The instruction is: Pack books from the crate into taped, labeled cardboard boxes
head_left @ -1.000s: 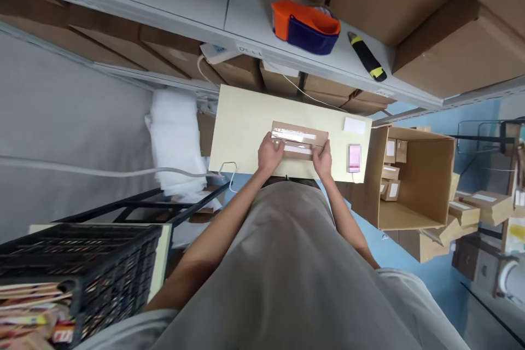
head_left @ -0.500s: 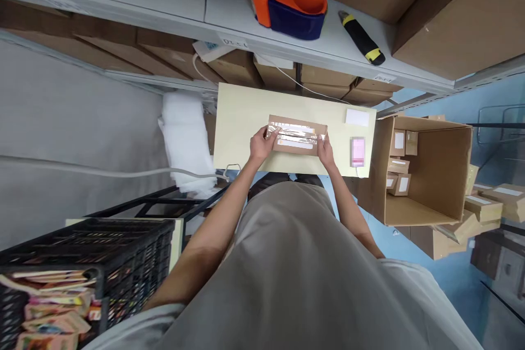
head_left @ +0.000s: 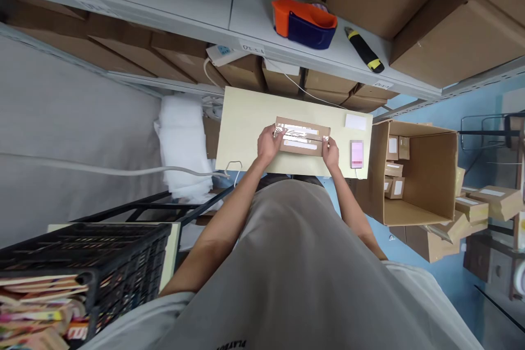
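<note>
A flat brown cardboard box lies over the pale tabletop, with shiny clear tape along its middle seam and pale strips on its upper face. My left hand grips the box's left end, thumb on top and fingers partly hidden. At the opposite end, my right hand has its thumb pressed near the tape's end and its other fingers curled. Whether the box rests on the table or is slightly raised, I cannot tell. Right of it are a phone with a pink screen and a white paper slip.
Above the table, a shelf bears an orange and blue tape dispenser, a utility knife and large cartons. An open carton at right holds several small boxes. White wrapping and a black crate are at left.
My view has shifted a little, so the box and both hands appear slightly farther right. Both hands keep their hold on the box's ends, the right fingers looking more curled.
</note>
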A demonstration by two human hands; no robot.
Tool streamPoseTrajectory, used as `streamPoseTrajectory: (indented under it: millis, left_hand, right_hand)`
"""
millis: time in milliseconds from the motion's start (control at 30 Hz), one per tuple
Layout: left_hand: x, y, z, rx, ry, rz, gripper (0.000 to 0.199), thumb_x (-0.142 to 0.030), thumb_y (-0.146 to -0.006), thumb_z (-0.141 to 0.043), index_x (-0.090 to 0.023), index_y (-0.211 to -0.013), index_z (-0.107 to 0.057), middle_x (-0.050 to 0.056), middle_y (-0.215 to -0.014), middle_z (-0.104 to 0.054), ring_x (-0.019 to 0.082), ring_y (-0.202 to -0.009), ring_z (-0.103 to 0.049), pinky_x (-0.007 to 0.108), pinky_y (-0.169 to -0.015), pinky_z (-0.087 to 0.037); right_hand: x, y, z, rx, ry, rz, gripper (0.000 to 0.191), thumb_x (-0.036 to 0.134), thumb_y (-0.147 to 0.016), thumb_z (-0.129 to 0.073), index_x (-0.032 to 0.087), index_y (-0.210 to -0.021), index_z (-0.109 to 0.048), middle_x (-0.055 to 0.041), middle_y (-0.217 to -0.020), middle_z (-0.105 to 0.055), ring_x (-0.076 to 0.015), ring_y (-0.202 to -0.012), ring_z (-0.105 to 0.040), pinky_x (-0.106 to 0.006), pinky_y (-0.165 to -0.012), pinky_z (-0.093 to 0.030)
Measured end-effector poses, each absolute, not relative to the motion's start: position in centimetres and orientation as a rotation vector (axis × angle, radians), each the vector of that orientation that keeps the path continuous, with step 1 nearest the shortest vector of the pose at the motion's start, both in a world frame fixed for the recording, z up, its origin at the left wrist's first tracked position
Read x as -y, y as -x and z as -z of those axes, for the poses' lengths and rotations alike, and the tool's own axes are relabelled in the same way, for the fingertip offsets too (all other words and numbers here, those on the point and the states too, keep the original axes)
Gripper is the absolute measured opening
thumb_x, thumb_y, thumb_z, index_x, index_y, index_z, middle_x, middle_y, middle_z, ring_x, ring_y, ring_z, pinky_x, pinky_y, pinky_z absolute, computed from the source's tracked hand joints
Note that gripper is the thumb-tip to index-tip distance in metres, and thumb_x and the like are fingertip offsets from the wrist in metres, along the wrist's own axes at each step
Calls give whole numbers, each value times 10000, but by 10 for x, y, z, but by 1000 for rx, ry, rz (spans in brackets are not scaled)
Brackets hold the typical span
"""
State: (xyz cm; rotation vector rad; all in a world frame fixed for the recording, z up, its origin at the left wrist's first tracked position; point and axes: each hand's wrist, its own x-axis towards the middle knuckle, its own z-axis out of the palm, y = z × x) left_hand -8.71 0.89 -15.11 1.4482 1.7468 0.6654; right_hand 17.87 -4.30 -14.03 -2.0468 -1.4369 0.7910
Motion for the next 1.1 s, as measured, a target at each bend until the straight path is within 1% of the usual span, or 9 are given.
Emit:
streamPoseTrajectory:
  millis: [100, 233, 400, 567, 700, 767, 967, 1033, 1100]
  left_hand:
    - [-12, 95, 151, -1757, -1509, -773, 333, -536, -1030, -740, -235, -1156, -806, 170, -1173, -727, 377, -1197, -725, 547, -1108, -618]
    - [-24, 107, 144, -1743, -1535, -905, 286, -401, -1014, -765, -270, -1266, -797, 153, -1237, -707, 358, -1236, -711, 540, -1138, -619]
    - [-28, 134, 141, -1698, -1466, -995, 441, -212, -991, -698, -213, -1429, -745, 146, -1425, -726, 312, -1261, -748, 483, -1159, -630]
    - [8, 155, 163, -1778, -1161, -888, 389, -162, -978, -674, -203, -1359, -736, 156, -1409, -764, 305, -1250, -791, 461, -1111, -673]
    - [42, 168, 180, -1803, -1040, -832, 465, -124, -951, -677, -190, -1412, -690, 191, -1455, -731, 328, -1330, -763, 491, -1115, -682]
    - [49, 174, 185, -1805, -1030, -819, 480, -113, -948, -667, -176, -1424, -675, 202, -1458, -720, 331, -1355, -748, 495, -1128, -677]
    - [28, 192, 194, -1792, -1064, -827, 479, -144, -953, -658, -186, -1430, -654, 191, -1477, -706, 315, -1359, -735, 478, -1131, -672]
    - [16, 199, 194, -1783, -1080, -827, 467, -144, -948, -647, -181, -1413, -662, 195, -1456, -718, 328, -1364, -732, 501, -1143, -661]
    - [6, 208, 192, -1787, -1102, -836, 458, -138, -935, -638, -182, -1388, -680, 197, -1437, -729, 345, -1372, -728, 535, -1180, -635]
  right_hand:
    - [42, -180, 132, 1312, 2110, -741, 660, 695, -1134, -444, 136, -1239, -779, -245, -1289, -735, -353, -1271, -683, -533, -1151, -564]
    - [29, -168, 120, 1328, 2052, -686, 600, 684, -1128, -484, 161, -1129, -778, -217, -1267, -686, -327, -1211, -678, -493, -1086, -595]
    - [26, -149, 119, 1352, 1983, -730, 457, 603, -1089, -587, 189, -1147, -773, -161, -1252, -718, -234, -963, -712, -392, -909, -649]
    - [59, -122, 139, 1299, 2021, -926, 342, 487, -1040, -636, 185, -1119, -776, -158, -1211, -791, -250, -1012, -766, -386, -910, -669]
    - [87, -97, 151, 1280, 2085, -1007, 269, 435, -999, -665, 192, -1041, -771, -138, -1112, -821, -269, -990, -801, -398, -877, -687]
    - [93, -86, 154, 1268, 2118, -1019, 253, 414, -990, -663, 189, -1042, -766, -147, -1128, -822, -273, -979, -810, -407, -874, -692]
    - [77, -63, 157, 1286, 2160, -1038, 325, 480, -995, -666, 190, -1110, -756, -151, -1202, -817, -261, -1013, -810, -393, -898, -699]
    - [66, -62, 152, 1315, 2158, -1036, 419, 542, -961, -731, 184, -1178, -749, -166, -1231, -818, -288, -1077, -802, -433, -946, -698]
    - [51, -66, 139, 1379, 2145, -959, 597, 595, -917, -791, 151, -1309, -718, -235, -1364, -782, -351, -1242, -768, -527, -1081, -660]
